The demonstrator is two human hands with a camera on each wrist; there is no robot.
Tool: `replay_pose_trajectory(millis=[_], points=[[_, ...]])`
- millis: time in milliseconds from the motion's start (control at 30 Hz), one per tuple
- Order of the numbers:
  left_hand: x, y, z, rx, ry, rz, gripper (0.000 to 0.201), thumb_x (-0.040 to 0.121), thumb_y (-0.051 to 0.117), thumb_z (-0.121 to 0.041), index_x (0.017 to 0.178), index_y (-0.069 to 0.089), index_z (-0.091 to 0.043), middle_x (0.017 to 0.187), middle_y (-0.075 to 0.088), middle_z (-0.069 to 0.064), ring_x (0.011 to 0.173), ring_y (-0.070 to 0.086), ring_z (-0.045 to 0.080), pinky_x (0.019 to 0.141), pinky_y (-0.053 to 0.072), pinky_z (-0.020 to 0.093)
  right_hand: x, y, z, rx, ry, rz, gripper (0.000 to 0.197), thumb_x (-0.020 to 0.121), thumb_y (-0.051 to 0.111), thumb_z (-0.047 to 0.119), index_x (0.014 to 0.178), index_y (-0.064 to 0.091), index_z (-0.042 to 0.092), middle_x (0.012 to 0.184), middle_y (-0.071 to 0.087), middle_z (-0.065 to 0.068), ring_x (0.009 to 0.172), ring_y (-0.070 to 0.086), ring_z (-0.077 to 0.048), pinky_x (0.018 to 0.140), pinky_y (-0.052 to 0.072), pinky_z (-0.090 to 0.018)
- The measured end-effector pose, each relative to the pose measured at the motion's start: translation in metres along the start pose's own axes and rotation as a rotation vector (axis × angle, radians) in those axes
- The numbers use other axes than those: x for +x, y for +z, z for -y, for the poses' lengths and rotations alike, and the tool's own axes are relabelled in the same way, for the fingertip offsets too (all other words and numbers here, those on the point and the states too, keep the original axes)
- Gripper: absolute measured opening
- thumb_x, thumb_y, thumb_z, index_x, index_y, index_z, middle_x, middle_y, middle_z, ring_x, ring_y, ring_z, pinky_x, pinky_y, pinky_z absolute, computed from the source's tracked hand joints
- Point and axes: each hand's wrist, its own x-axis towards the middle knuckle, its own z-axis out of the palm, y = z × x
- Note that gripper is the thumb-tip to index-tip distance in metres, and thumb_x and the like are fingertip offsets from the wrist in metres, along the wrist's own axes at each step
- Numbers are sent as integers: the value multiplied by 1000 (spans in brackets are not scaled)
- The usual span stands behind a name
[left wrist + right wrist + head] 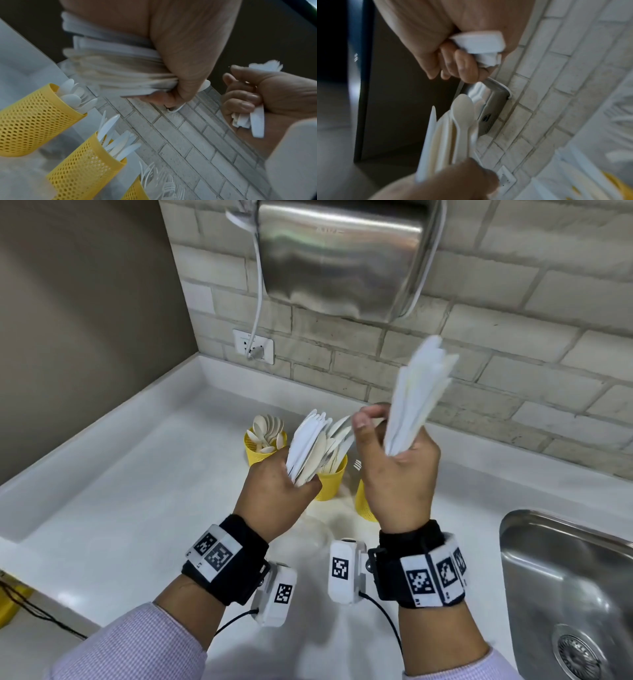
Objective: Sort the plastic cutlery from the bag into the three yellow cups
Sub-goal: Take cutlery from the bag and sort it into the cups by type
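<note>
Above the white counter my left hand (pixel 287 487) grips a fanned bunch of white plastic cutlery (pixel 308 445), mostly knives with a spoon among them (pixel 462 108). My right hand (pixel 394 463) holds a second bundle of white knives (pixel 418 392) upright, its forefinger and thumb lifted toward the left bunch. The handle ends (pixel 481 42) stick out under its curled fingers. Three yellow perforated cups stand behind the hands. The left cup (pixel 255 455) (pixel 34 119) holds spoons. The middle cup (pixel 332 479) (pixel 82 169) holds knives. The right cup (pixel 363 503), mostly hidden by my right hand, holds forks (pixel 150 174).
A steel sink (pixel 565 577) is set into the counter at the right. A metal hand dryer (pixel 342 258) hangs on the brick wall, its cable running to a socket (pixel 253 345). A clear plastic bag (pixel 311 537) lies on the counter beneath my wrists.
</note>
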Motion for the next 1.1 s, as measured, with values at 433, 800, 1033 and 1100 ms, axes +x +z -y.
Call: replay_pose_trajectory(millis=[433,800,1033,1100], points=[[3,2,8,66,17,-86,19,82,73,-32,86,59,-20,69,63,-5,66,60,16,60,49,31,-12,7,-22,-622,-268,199,24,84,79,26,107,76,22,81,76,6,71,69,-14,65,52,-25],[1,4,7,101,4,-78,19,81,73,-29,84,54,-26,67,60,-8,64,58,11,57,45,28,-12,9,-20,-629,-272,133,11,82,80,26,87,74,17,67,69,8,58,53,-6,57,37,-12],[1,6,11,132,0,-91,21,79,73,-30,86,54,-23,67,60,-4,63,59,20,59,50,33,-6,6,-16,-445,-27,283,10,90,77,27,96,71,22,84,74,10,79,69,-8,74,55,-29],[1,5,10,126,9,-84,22,79,73,-28,86,53,-24,67,59,-5,63,59,20,58,49,32,-4,3,-16,-375,29,322,10,91,75,24,91,67,31,81,72,16,79,68,-6,72,52,-22]])
